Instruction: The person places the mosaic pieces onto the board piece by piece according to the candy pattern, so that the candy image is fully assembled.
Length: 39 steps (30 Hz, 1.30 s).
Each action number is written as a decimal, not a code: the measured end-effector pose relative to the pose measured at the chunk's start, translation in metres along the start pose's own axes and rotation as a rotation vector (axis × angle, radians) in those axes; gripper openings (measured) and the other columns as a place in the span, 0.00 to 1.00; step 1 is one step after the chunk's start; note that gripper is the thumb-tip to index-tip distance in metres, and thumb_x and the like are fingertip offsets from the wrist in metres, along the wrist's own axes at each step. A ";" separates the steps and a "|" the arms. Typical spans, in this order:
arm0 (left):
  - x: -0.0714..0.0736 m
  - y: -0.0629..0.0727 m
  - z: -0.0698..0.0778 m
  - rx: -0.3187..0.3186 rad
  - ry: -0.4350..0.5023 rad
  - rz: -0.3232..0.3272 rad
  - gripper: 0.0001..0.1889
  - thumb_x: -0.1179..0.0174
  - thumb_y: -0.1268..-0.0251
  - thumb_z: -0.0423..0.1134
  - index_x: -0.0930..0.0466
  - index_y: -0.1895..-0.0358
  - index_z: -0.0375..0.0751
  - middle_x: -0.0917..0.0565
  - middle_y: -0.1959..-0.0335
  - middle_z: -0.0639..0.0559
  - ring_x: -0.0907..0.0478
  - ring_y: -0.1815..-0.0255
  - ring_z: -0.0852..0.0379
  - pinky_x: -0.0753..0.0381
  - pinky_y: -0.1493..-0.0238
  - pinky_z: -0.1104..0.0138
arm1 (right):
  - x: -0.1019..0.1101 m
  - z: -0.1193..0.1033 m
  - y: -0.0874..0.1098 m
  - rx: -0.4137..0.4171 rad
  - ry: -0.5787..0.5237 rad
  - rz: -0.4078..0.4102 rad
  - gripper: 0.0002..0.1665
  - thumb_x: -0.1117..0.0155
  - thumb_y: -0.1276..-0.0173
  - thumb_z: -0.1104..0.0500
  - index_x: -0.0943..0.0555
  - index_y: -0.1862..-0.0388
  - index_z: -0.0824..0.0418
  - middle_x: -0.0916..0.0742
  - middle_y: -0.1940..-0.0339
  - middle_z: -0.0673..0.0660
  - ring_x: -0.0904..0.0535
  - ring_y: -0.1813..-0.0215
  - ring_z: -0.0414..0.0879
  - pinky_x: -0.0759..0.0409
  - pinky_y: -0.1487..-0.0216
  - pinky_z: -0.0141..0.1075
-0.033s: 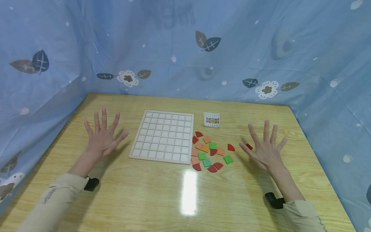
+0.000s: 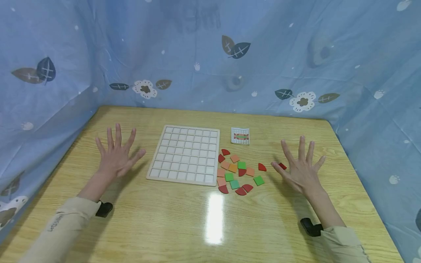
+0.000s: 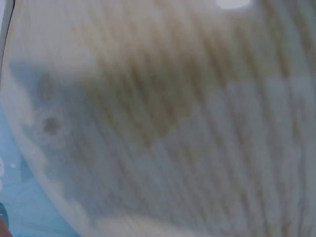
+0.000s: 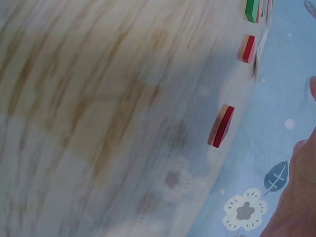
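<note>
My left hand (image 2: 115, 159) hovers over the left of the table with fingers spread straight, holding nothing. To its right lies a white board (image 2: 185, 155) divided into square cells, with no pieces in them. My right hand (image 2: 302, 173) is likewise spread and holds nothing; its thumb overlaps a dark red piece (image 2: 283, 166) in the head view. That piece (image 4: 224, 127) also shows in the right wrist view. Between the board and this hand lie loose flat pieces: green squares (image 2: 259, 180), orange squares (image 2: 232, 168) and red quarter-rounds (image 2: 262, 167).
A small card (image 2: 240, 136) printed with a grid and a red and green figure lies behind the pieces. Blue patterned cloth (image 2: 204, 73) hangs around the back and sides of the wooden table (image 2: 158, 219). Bright glare (image 2: 214, 219) shows on the front tabletop.
</note>
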<state>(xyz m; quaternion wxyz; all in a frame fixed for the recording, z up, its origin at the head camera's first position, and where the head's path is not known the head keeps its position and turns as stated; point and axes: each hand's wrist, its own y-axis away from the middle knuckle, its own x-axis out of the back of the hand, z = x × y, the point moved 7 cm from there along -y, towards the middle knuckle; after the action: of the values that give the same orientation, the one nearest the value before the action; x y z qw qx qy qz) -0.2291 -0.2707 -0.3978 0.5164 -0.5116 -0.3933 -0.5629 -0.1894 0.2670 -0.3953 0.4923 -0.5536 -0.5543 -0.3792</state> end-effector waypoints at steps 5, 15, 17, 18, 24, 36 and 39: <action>0.000 0.002 0.001 0.002 0.007 -0.001 0.43 0.68 0.32 0.70 0.71 0.22 0.55 0.89 0.29 0.46 0.92 0.31 0.41 0.91 0.43 0.35 | 0.002 -0.002 0.001 -0.009 0.004 0.002 0.48 0.56 0.33 0.27 0.59 0.21 0.41 0.72 0.25 0.60 0.81 0.27 0.65 0.76 0.47 0.79; 0.001 0.007 0.006 -0.006 0.001 -0.008 0.44 0.66 0.32 0.70 0.73 0.23 0.54 0.89 0.30 0.46 0.92 0.31 0.40 0.94 0.44 0.38 | 0.004 0.001 0.007 -0.029 0.032 0.018 0.49 0.55 0.33 0.27 0.59 0.21 0.39 0.70 0.24 0.63 0.81 0.27 0.65 0.75 0.47 0.79; 0.001 0.011 0.011 -0.019 0.022 -0.012 0.44 0.64 0.32 0.70 0.73 0.23 0.54 0.89 0.30 0.45 0.91 0.31 0.40 0.93 0.44 0.37 | 0.005 0.000 0.010 -0.021 0.036 0.029 0.49 0.54 0.34 0.27 0.58 0.21 0.40 0.70 0.24 0.62 0.81 0.27 0.64 0.75 0.47 0.79; 0.001 0.014 0.014 -0.024 0.035 -0.013 0.45 0.63 0.32 0.69 0.72 0.23 0.54 0.89 0.29 0.45 0.91 0.31 0.40 0.93 0.43 0.37 | 0.005 -0.001 0.011 -0.015 0.038 0.035 0.49 0.54 0.34 0.27 0.58 0.21 0.40 0.71 0.24 0.61 0.82 0.27 0.63 0.75 0.47 0.80; 0.000 0.032 0.028 -0.055 0.110 -0.039 0.46 0.58 0.31 0.66 0.73 0.23 0.51 0.87 0.29 0.44 0.90 0.30 0.42 0.91 0.42 0.37 | 0.006 -0.010 0.022 0.035 0.056 0.084 0.49 0.50 0.35 0.27 0.55 0.21 0.39 0.67 0.23 0.62 0.77 0.26 0.65 0.70 0.47 0.81; -0.007 0.057 0.054 -0.208 0.248 -0.059 0.46 0.49 0.30 0.57 0.69 0.22 0.46 0.80 0.25 0.45 0.82 0.26 0.41 0.74 0.37 0.31 | 0.001 -0.033 0.055 0.162 0.066 0.128 0.48 0.50 0.37 0.27 0.49 0.22 0.38 0.61 0.21 0.60 0.63 0.25 0.69 0.62 0.46 0.82; -0.013 0.055 0.055 -0.242 0.274 -0.088 0.43 0.47 0.30 0.54 0.62 0.22 0.43 0.72 0.23 0.40 0.76 0.25 0.36 0.70 0.35 0.32 | -0.001 -0.040 0.068 0.205 0.052 0.129 0.47 0.52 0.36 0.26 0.49 0.22 0.39 0.58 0.21 0.60 0.63 0.24 0.66 0.60 0.47 0.82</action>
<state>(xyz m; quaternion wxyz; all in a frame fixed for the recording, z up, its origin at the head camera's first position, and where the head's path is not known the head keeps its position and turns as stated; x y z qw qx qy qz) -0.1663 -0.2241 -0.4059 0.4747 -0.4707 -0.2708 -0.6926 -0.1177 0.2350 -0.3960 0.5840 -0.5248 -0.5406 -0.3022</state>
